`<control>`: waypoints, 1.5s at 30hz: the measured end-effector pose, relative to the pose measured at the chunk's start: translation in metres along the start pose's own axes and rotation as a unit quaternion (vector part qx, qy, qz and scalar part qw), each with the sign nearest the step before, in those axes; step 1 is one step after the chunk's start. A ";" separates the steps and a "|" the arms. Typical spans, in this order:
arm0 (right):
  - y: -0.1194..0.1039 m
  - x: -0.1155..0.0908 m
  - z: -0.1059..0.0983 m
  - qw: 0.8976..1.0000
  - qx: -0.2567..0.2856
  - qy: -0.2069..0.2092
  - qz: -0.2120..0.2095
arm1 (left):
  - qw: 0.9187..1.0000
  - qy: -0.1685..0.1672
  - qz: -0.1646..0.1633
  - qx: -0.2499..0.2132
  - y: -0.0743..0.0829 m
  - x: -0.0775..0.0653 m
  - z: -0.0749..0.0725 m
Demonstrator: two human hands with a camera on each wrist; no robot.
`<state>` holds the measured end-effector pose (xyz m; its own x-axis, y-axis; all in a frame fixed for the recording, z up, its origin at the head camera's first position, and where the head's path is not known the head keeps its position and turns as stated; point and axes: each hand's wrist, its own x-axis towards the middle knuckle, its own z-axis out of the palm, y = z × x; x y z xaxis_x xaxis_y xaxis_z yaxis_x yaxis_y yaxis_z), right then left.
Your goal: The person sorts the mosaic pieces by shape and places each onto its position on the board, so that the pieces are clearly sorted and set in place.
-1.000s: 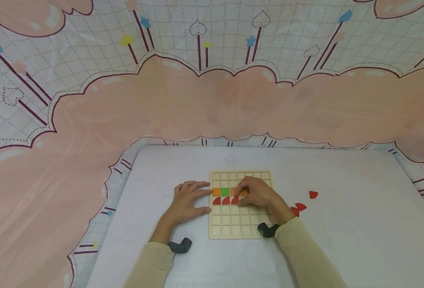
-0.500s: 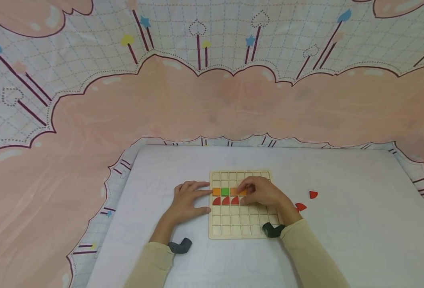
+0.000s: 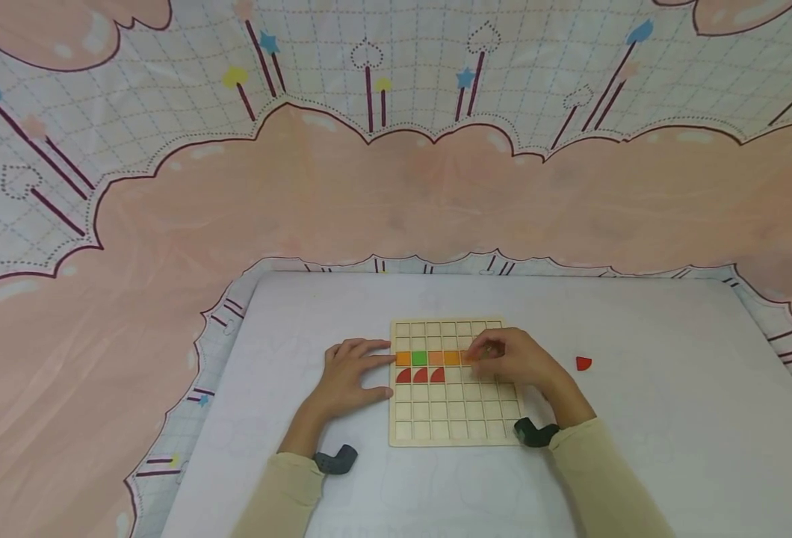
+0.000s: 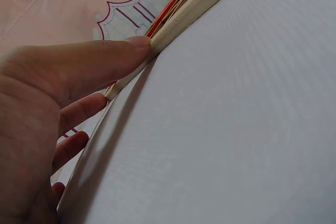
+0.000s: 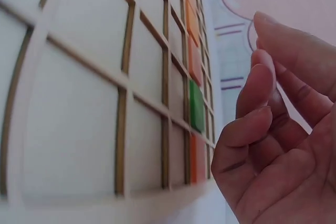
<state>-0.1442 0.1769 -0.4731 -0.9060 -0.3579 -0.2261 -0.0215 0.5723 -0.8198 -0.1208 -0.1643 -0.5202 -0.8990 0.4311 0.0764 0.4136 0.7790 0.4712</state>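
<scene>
A light wooden grid board (image 3: 421, 411) lies on the white table. One row of it holds square tiles in orange tones and a green tile (image 3: 419, 358). Below that row sit three red quarter-circle pieces (image 3: 420, 376). My left hand (image 3: 349, 379) touches the board's left edge with extended fingers, and the thumb (image 4: 105, 64) meets the wooden rim in the left wrist view. Over the board's right part hovers my right hand (image 3: 520, 359), fingers loosely bent; in the right wrist view nothing shows between thumb and fingers. Part of the tile row is hidden behind it.
A loose red quarter-circle piece (image 3: 583, 363) lies on the table (image 3: 665, 418) right of the board. A patterned pink and white cloth (image 3: 396, 194) surrounds the table. Dark wrist-worn devices sit at both wrists, the right one (image 3: 534, 433) beside the board's edge.
My right hand has drawn away to the right from the third red piece, uncovering more of the tile row. Its arm now hides the nearer loose red pieces. My left hand stays put.
</scene>
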 end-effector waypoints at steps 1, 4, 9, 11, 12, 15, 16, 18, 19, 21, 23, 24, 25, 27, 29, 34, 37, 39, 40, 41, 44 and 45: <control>0.001 -0.002 -0.002 1.000 0.001 0.001 0.000 | 1.000 -0.001 -0.001 0.001 0.000 0.000 0.000; 0.001 -0.007 -0.010 1.000 0.000 0.003 0.000 | 1.000 -0.004 -0.005 0.004 -0.001 0.000 0.001; 0.007 -0.016 -0.024 1.000 -0.016 0.017 0.014 | 1.000 -0.008 -0.008 0.003 -0.002 0.000 0.001; 0.011 -0.020 -0.029 0.999 -0.022 0.022 0.019 | 1.000 -0.010 -0.010 0.002 -0.002 0.000 0.002; 0.013 -0.022 -0.031 0.999 -0.024 0.024 0.019 | 1.000 -0.011 -0.012 0.002 -0.002 0.000 0.002; 0.021 -0.029 -0.039 0.999 -0.026 0.030 0.023 | 1.000 -0.012 -0.014 -0.001 -0.001 0.000 0.001; 0.024 -0.031 -0.042 0.999 -0.025 0.032 0.026 | 1.000 -0.012 -0.014 -0.002 -0.001 0.000 0.001; 0.029 -0.035 -0.047 0.998 -0.028 0.037 0.032 | 1.000 -0.013 -0.014 -0.002 -0.001 0.000 0.000; 0.031 -0.037 -0.050 0.998 -0.029 0.038 0.036 | 1.000 -0.014 -0.014 -0.002 -0.001 0.000 0.000; 0.036 -0.041 -0.056 0.997 -0.036 0.043 0.044 | 1.000 -0.014 -0.013 -0.003 -0.001 0.000 0.000; 0.041 -0.046 -0.062 0.996 -0.048 0.050 0.053 | 1.000 -0.013 -0.012 -0.003 -0.001 0.000 0.000; 0.043 -0.049 -0.064 0.995 -0.056 0.056 0.059 | 1.000 -0.013 -0.011 -0.004 -0.001 0.000 0.000; 0.044 -0.051 -0.067 0.994 -0.060 0.060 0.061 | 1.000 -0.012 -0.010 -0.004 -0.001 0.000 0.000; 0.048 -0.057 -0.072 0.992 -0.074 0.073 0.065 | 1.000 -0.010 -0.008 -0.003 0.000 0.000 -0.001; 0.051 -0.063 -0.077 0.990 -0.082 0.088 0.068 | 1.000 -0.010 -0.007 -0.003 0.000 0.000 -0.001; 0.059 -0.075 -0.087 0.986 -0.097 0.105 0.082 | 1.000 -0.009 -0.008 -0.004 0.000 -0.001 0.000; 0.064 -0.080 -0.092 0.984 -0.111 0.106 0.093 | 1.000 -0.010 -0.009 -0.004 0.000 0.000 0.000; 0.069 -0.082 -0.094 0.982 -0.122 0.106 0.098 | 1.000 -0.010 -0.010 -0.004 0.000 -0.001 0.000; 0.071 -0.082 -0.095 0.981 -0.127 0.106 0.102 | 1.000 -0.009 -0.010 -0.004 0.000 -0.001 0.000; 0.073 -0.083 -0.095 0.981 -0.130 0.105 0.104 | 1.000 -0.009 -0.011 -0.004 0.000 -0.001 0.000; 0.079 -0.083 -0.097 0.979 -0.139 0.102 0.111 | 1.000 -0.008 -0.010 -0.005 0.000 -0.001 0.000; 0.081 -0.082 -0.097 0.978 -0.143 0.100 0.113 | 1.000 -0.007 -0.009 -0.006 0.000 -0.001 0.000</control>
<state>-0.1121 0.3241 -0.4698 -0.9652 -0.0622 -0.2540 0.0985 0.8132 -0.5736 -0.1199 -0.1647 -0.5197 -0.9043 0.4232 0.0560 0.3954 0.7808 0.4837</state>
